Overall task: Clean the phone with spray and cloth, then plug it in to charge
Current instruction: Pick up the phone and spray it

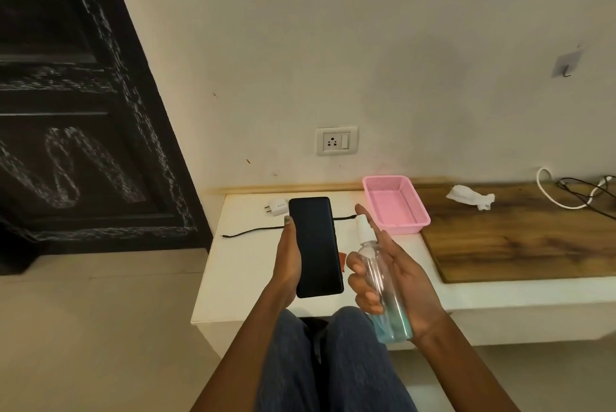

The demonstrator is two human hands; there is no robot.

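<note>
Blue denim knees (333,361) of the seated person sit lowest in view, directly below both raised hands.

Left hand (288,261) cradles the black glass-fronted phone (316,246) from its left edge, fingers curled behind it and the thumb on the rim; the dark screen faces up, held above the white tabletop (240,278).

Right hand (396,281) wraps the clear plastic spray bottle with blue liquid (383,288), index finger raised over the white pump head (363,226), which appears aimed toward the phone.

Left to right on the surface: white charger plug (276,206), black charging cable (253,231), pink mesh plastic basket (395,203), crumpled white cloth (470,197) on the dark wooden board (516,238). The white wall socket (336,140) is unoccupied.

Risks, as judged:
- Excess spray may run into the phone's ports; charging afterwards could then cause a fault.
- The one-sided left grip may slip once the glass is wet.
- The cloth lies well apart, delaying wiping.

No brand, label or legible writing is discernible on any item.
</note>
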